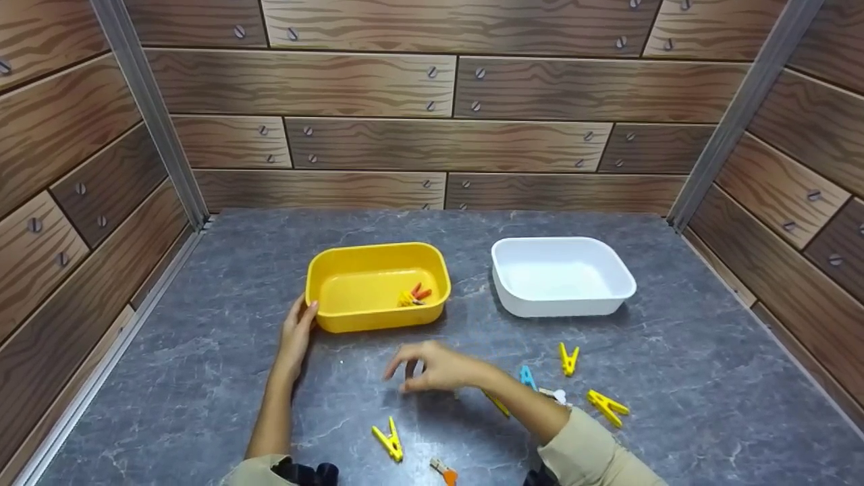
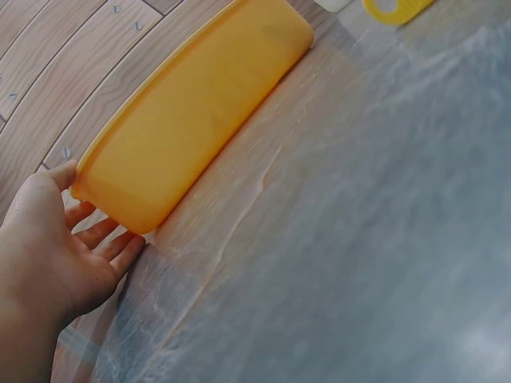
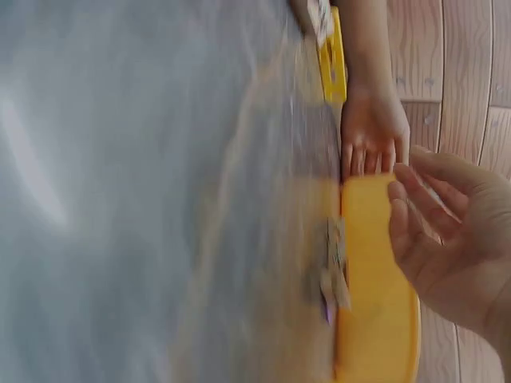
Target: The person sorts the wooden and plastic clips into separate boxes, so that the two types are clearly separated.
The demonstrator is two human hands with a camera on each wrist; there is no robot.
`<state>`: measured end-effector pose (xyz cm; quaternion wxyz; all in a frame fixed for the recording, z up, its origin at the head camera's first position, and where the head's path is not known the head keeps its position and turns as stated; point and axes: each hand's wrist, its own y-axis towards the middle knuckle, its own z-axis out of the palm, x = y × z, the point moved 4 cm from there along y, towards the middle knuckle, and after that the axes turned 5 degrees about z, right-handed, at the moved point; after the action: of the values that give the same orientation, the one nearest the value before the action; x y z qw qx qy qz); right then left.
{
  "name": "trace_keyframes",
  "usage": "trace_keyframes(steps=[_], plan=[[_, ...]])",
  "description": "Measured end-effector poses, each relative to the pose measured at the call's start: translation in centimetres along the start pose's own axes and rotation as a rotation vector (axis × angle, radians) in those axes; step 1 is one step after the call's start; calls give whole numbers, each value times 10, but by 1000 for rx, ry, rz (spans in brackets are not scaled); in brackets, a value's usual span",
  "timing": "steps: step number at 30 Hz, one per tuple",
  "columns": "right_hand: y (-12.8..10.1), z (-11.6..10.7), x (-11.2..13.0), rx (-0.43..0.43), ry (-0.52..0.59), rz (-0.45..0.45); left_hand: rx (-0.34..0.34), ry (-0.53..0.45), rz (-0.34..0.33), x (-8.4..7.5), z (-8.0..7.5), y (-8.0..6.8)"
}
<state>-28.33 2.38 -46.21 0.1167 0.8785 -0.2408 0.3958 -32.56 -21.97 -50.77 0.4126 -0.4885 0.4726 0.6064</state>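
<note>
At the left end of the yellow tub point(image 1: 378, 320), my left hand point(image 1: 295, 337) holds its corner. The left wrist view shows the thumb at the rim and the fingers of that hand point(image 2: 56, 247) against the end wall. Inside the tub lie a few clothespins point(image 1: 414, 295), red and yellow. My right hand point(image 1: 439, 366) hovers over the table in front of the tub, fingers loosely bent with nothing between them. A yellow clothespin point(image 1: 389, 442) and an orange one point(image 1: 445, 471) lie nearer to me. Another yellow clothespin point(image 1: 497, 403) is partly hidden under my right forearm.
A white tub point(image 1: 560, 309) stands right of the yellow one. Beyond my right arm lie two yellow clothespins point(image 1: 569, 359), a blue clothespin point(image 1: 527, 376) and a small white piece point(image 1: 557, 395). Wood-patterned walls point(image 1: 364, 142) border the grey table point(image 1: 202, 378).
</note>
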Motion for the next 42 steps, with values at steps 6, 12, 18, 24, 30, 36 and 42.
trace_keyframes(steps=[6,12,18,24,30,36,42], plan=[[1,26,-1,148,5,-37,9,-2,-10,0,1,1],[2,37,-4,228,46,-57,0,0,-10,-1,1,1],[0,38,-7,242,96,-40,-2,-29,6,-1,1,1],[0,35,-11,138,39,28,0,-22,7,-1,1,0],[0,29,-12,19,-45,69,5,-3,-7,1,-1,-1],[1,30,-9,59,-127,-12,-2,12,-11,2,-2,0],[3,34,-7,143,-149,-80,-2,-14,-8,-4,1,-2]])
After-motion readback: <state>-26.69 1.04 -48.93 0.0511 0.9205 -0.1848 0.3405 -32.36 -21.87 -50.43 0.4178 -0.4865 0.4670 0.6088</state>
